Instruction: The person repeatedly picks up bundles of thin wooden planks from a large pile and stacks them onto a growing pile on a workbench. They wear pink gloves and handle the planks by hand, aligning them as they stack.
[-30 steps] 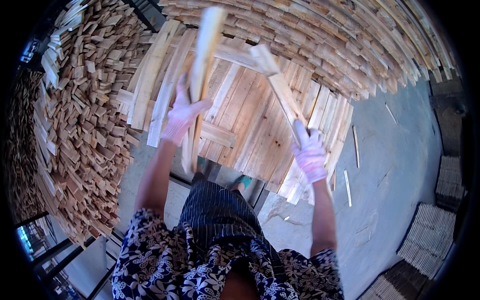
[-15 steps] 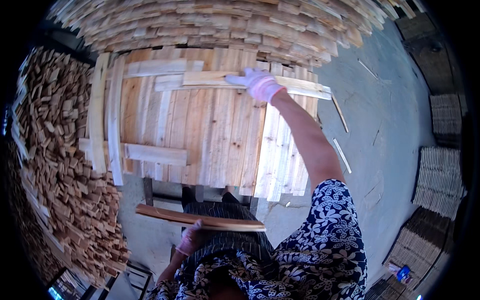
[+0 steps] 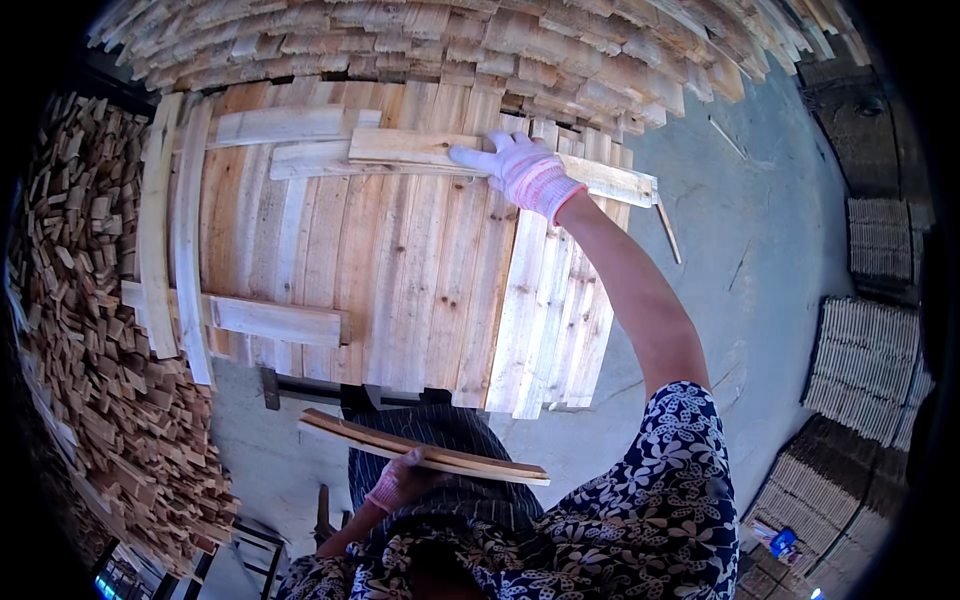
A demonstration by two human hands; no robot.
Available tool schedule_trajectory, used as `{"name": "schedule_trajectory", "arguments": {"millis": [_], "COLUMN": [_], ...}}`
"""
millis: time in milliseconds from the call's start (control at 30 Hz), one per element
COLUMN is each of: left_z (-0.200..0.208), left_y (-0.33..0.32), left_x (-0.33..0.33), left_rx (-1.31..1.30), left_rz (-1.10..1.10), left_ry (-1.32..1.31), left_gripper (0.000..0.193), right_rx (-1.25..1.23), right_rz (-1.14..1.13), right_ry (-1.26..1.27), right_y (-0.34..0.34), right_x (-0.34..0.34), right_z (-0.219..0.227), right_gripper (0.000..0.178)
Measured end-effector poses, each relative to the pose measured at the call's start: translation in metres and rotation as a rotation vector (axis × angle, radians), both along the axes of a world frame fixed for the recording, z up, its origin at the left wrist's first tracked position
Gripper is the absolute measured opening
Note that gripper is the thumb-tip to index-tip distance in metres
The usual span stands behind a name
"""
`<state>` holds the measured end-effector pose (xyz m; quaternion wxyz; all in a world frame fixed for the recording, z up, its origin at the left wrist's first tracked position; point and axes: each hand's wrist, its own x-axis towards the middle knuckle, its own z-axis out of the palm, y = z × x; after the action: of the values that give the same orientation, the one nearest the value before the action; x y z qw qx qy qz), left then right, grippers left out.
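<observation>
In front of me, light wooden boards lie side by side as a flat panel (image 3: 400,270). My right hand (image 3: 530,175), in a white and pink glove, grips a wooden slat (image 3: 405,147) lying across the panel's far side, thumb and fingers apart over it. Another pale slat (image 3: 310,160) lies just beside it, partly overlapped. Close to my body, my left hand (image 3: 398,480), also gloved, is closed around narrow wooden strips (image 3: 430,452), apparently more than one, held crosswise above my dark striped apron. The left fingertips are partly hidden by the strips.
Two long slats (image 3: 190,240) lie lengthwise on the panel's left side, with a crosswise slat (image 3: 275,320) near them. Stacked boards (image 3: 420,45) rise beyond the panel. A heap of short wood pieces (image 3: 90,300) stands at left; bundled stacks (image 3: 862,355) line the right.
The view has shifted, so the panel's left side sits further left. My right hand and its slat have slid slightly right along the panel. The strips in my left hand have tilted slightly.
</observation>
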<state>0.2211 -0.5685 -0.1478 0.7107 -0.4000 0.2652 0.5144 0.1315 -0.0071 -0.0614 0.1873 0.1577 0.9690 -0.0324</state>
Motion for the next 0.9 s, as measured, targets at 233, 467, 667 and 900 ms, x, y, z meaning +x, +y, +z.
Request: {"name": "schedule_trajectory", "arguments": {"millis": [233, 467, 667, 900], "left_z": [0.003, 0.001, 0.007, 0.004], "left_y": [0.049, 0.124, 0.104, 0.063], "left_x": [-0.002, -0.03, -0.023, 0.013], "left_rx": [0.357, 0.305, 0.194, 0.196], "left_rz": [-0.373, 0.332, 0.261, 0.145], "left_ry": [0.765, 0.091, 0.144, 0.124], "left_gripper": [0.062, 0.095, 0.087, 0.069], "right_rx": [-0.061, 0.067, 0.131, -0.234], "right_rz": [0.089, 0.127, -0.177, -1.276], "right_ry": [-0.035, 0.113, 0.524, 0.456], "right_y": [-0.005, -0.012, -0.012, -0.048], "right_x": [-0.033, -0.02, 0.041, 0.231], "right_z": [0.016, -0.004, 0.01, -0.055], "right_gripper": [0.069, 0.062, 0.067, 0.076]}}
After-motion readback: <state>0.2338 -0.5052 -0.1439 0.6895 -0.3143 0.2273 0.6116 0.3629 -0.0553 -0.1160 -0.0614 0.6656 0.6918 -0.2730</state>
